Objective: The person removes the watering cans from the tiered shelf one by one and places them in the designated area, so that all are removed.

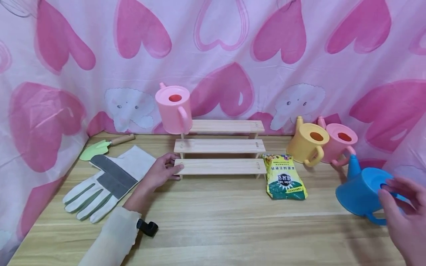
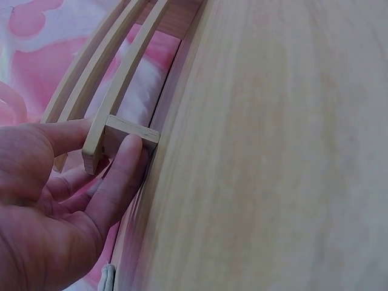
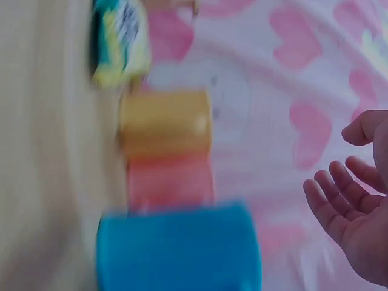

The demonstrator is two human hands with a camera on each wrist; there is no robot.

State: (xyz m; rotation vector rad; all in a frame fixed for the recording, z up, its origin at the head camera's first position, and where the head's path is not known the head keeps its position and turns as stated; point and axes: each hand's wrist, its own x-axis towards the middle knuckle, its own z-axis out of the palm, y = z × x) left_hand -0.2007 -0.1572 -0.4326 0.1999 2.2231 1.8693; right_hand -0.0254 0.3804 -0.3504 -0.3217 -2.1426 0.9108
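Note:
At the left end of a three-tier wooden stand, my left hand grips the lowest step. In the left wrist view its thumb and fingers close around the board's end and the small leg block below. A pink watering can stands on the left of the top tier. At the right, my right hand overlaps the handle side of a blue watering can in the head view. The right wrist view shows this hand's fingers loosely bent, apart from the can and holding nothing.
Yellow and pink watering cans stand behind the blue one. A yellow-green packet lies beside the stand's right end. On the left lie a work glove and a green trowel. A heart-print curtain backs the table.

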